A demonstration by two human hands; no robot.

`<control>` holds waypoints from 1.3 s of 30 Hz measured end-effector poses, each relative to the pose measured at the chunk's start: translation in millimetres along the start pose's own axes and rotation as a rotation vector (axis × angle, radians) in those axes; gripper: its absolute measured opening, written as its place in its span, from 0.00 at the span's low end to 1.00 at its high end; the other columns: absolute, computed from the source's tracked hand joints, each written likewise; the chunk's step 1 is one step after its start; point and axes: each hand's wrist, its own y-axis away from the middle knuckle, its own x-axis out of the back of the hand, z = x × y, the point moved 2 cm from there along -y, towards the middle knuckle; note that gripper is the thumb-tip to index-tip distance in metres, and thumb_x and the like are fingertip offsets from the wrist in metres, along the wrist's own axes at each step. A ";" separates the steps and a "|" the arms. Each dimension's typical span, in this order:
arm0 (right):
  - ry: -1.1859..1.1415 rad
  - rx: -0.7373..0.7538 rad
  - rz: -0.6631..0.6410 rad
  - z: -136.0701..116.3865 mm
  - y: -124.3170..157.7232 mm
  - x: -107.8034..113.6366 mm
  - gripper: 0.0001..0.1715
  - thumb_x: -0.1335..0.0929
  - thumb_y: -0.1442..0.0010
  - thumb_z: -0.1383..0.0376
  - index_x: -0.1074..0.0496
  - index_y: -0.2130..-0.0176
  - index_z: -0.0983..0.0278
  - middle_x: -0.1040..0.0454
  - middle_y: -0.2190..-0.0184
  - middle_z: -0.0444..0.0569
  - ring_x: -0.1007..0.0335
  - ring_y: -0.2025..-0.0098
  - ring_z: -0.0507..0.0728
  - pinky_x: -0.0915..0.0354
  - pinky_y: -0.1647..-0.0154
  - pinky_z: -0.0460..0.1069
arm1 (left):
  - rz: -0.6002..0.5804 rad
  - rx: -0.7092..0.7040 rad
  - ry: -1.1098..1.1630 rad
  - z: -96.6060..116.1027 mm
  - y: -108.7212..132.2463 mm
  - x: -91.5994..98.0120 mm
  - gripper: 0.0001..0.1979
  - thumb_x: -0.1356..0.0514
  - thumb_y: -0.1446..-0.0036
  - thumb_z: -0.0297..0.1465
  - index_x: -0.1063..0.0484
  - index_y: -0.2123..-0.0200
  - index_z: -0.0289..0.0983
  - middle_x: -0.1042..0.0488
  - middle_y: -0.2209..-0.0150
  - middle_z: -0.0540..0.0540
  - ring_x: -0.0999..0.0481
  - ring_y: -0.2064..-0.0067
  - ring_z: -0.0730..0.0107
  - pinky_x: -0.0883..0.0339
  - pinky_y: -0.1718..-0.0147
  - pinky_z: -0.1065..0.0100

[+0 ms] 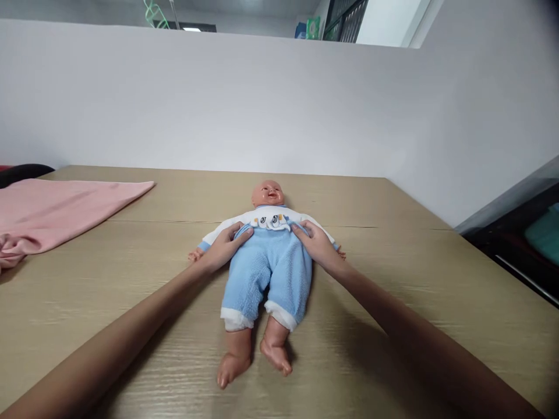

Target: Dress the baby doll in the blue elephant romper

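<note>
A baby doll (268, 193) lies on its back on the wooden table, head away from me and bare feet toward me. It wears a white top (298, 216) with blue cuffs and a cartoon face on the front, and fluffy blue pants (286, 265) with white hems. My left hand (227, 243) pinches the waistband at the left side of the pants. At the right side, my right hand (318, 241) grips the waistband between thumb and fingers. The top's lower edge bunches between both hands.
A pink cloth (65, 209) is spread over the table's left side, with a black item (26, 171) behind it. A white wall (262, 105) rises behind the table (393, 279). Beyond the right edge stands a dark object (519, 244) with something teal in it.
</note>
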 end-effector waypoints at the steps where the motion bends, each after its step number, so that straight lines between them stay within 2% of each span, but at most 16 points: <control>1: -0.004 -0.009 -0.020 3.4 6.9 4.1 0.23 0.30 0.38 0.42 0.28 0.63 0.58 0.25 0.65 0.45 0.29 0.58 0.61 0.34 0.52 0.54 | -0.038 -0.022 -0.044 -4.1 2.6 5.5 0.19 0.40 0.31 0.50 0.25 0.57 0.40 0.22 0.57 0.47 0.25 0.53 0.56 0.32 0.50 0.61; 3: -0.016 -0.044 -0.053 11.1 25.8 13.7 0.23 0.27 0.41 0.42 0.26 0.66 0.58 0.25 0.65 0.46 0.29 0.58 0.62 0.33 0.51 0.55 | -0.111 -0.056 -0.116 -11.8 10.9 18.3 0.16 0.40 0.32 0.47 0.24 0.56 0.40 0.21 0.54 0.46 0.25 0.49 0.53 0.33 0.44 0.58; 5: -0.047 -0.090 -0.072 18.8 44.8 20.9 0.24 0.26 0.41 0.41 0.25 0.65 0.58 0.24 0.65 0.47 0.28 0.59 0.63 0.31 0.52 0.57 | -0.192 -0.074 -0.154 -16.4 20.1 28.1 0.16 0.37 0.35 0.44 0.23 0.52 0.40 0.21 0.48 0.44 0.27 0.43 0.49 0.37 0.37 0.55; 7: -0.106 -0.130 -0.074 24.9 57.2 22.4 0.25 0.29 0.38 0.40 0.25 0.60 0.57 0.21 0.62 0.49 0.25 0.55 0.65 0.28 0.50 0.58 | -0.240 -0.058 -0.155 -17.5 27.4 30.3 0.18 0.36 0.35 0.43 0.23 0.48 0.40 0.21 0.44 0.43 0.28 0.40 0.47 0.41 0.32 0.53; 8: -0.170 -0.159 -0.065 27.1 60.2 20.8 0.25 0.29 0.37 0.39 0.24 0.56 0.55 0.20 0.58 0.50 0.24 0.52 0.66 0.27 0.47 0.60 | -0.228 -0.029 -0.117 -17.2 29.9 28.4 0.18 0.37 0.34 0.43 0.23 0.47 0.40 0.21 0.44 0.43 0.28 0.39 0.47 0.42 0.32 0.52; 10: -0.326 -0.217 -0.048 29.0 60.2 14.4 0.26 0.30 0.37 0.39 0.25 0.48 0.52 0.18 0.48 0.50 0.23 0.43 0.67 0.26 0.41 0.62 | -0.140 0.071 0.089 -16.4 33.5 19.6 0.18 0.38 0.32 0.43 0.24 0.45 0.41 0.20 0.44 0.44 0.27 0.38 0.48 0.39 0.32 0.52; 12: -0.466 -0.272 -0.037 27.4 55.2 7.6 0.30 0.28 0.38 0.40 0.26 0.42 0.49 0.20 0.40 0.49 0.25 0.37 0.67 0.28 0.35 0.63 | -0.075 0.175 0.387 -15.5 36.1 5.7 0.19 0.38 0.33 0.42 0.25 0.43 0.42 0.19 0.44 0.43 0.25 0.38 0.49 0.35 0.34 0.52; 14: -0.501 -0.282 -0.046 23.2 48.5 5.0 0.33 0.27 0.38 0.41 0.27 0.39 0.49 0.22 0.36 0.48 0.27 0.33 0.66 0.30 0.31 0.64 | -0.085 0.243 0.627 -13.7 37.4 -8.2 0.20 0.34 0.35 0.41 0.24 0.43 0.41 0.18 0.44 0.41 0.23 0.40 0.49 0.31 0.37 0.52; 17: -0.456 -0.231 -0.075 17.1 39.7 11.4 0.34 0.25 0.39 0.43 0.25 0.38 0.50 0.22 0.35 0.47 0.30 0.30 0.66 0.34 0.27 0.63 | -0.123 0.282 0.754 -11.8 35.4 -18.0 0.19 0.29 0.39 0.39 0.21 0.47 0.38 0.17 0.46 0.39 0.20 0.42 0.48 0.29 0.40 0.54; 20: -0.395 -0.181 -0.115 15.8 33.7 23.8 0.28 0.26 0.39 0.45 0.20 0.44 0.53 0.17 0.42 0.48 0.25 0.36 0.67 0.34 0.29 0.62 | -0.122 0.306 0.722 -14.0 28.8 -13.8 0.19 0.27 0.43 0.37 0.19 0.50 0.38 0.16 0.47 0.41 0.20 0.45 0.50 0.28 0.43 0.57; 23: -0.349 -0.158 -0.151 15.1 30.7 33.7 0.22 0.27 0.38 0.47 0.18 0.51 0.56 0.15 0.53 0.50 0.20 0.48 0.67 0.28 0.38 0.62 | -0.138 0.302 0.631 -16.7 21.2 -5.2 0.23 0.26 0.46 0.37 0.19 0.47 0.40 0.16 0.48 0.43 0.21 0.46 0.52 0.28 0.46 0.59; 27: -0.260 -0.066 -0.180 1.7 32.6 40.4 0.18 0.24 0.41 0.50 0.19 0.58 0.59 0.19 0.60 0.46 0.24 0.55 0.62 0.30 0.45 0.57 | -0.116 0.169 0.467 -8.8 17.2 4.7 0.20 0.27 0.42 0.44 0.19 0.51 0.40 0.18 0.49 0.43 0.22 0.46 0.52 0.30 0.45 0.60; 30: -0.125 0.048 -0.196 -18.2 32.1 39.6 0.18 0.22 0.41 0.50 0.20 0.59 0.59 0.20 0.59 0.46 0.26 0.53 0.62 0.32 0.42 0.56 | -0.109 0.067 0.333 5.2 16.5 7.1 0.19 0.28 0.40 0.47 0.22 0.55 0.39 0.18 0.54 0.45 0.22 0.49 0.55 0.29 0.47 0.60; 33: 0.019 0.107 -0.156 -34.8 18.6 33.3 0.21 0.22 0.41 0.49 0.18 0.54 0.58 0.17 0.52 0.50 0.25 0.44 0.67 0.36 0.33 0.60 | -0.101 0.092 0.420 14.3 10.2 3.7 0.23 0.29 0.39 0.51 0.23 0.51 0.40 0.18 0.54 0.44 0.21 0.49 0.54 0.28 0.48 0.59; 36: -0.090 -0.004 -0.137 -34.7 -3.1 23.9 0.28 0.23 0.40 0.44 0.19 0.47 0.56 0.17 0.45 0.50 0.26 0.38 0.68 0.37 0.30 0.63 | -0.121 0.192 0.528 11.6 0.4 -1.9 0.25 0.29 0.40 0.52 0.21 0.50 0.39 0.17 0.54 0.41 0.19 0.51 0.50 0.27 0.49 0.57; 39: -0.140 -0.096 -0.106 -18.9 -10.8 18.6 0.30 0.26 0.39 0.40 0.19 0.50 0.58 0.16 0.47 0.50 0.23 0.41 0.66 0.34 0.33 0.61 | -0.087 0.177 0.409 2.7 -4.6 0.4 0.21 0.28 0.43 0.48 0.19 0.54 0.39 0.16 0.54 0.40 0.20 0.46 0.45 0.28 0.45 0.54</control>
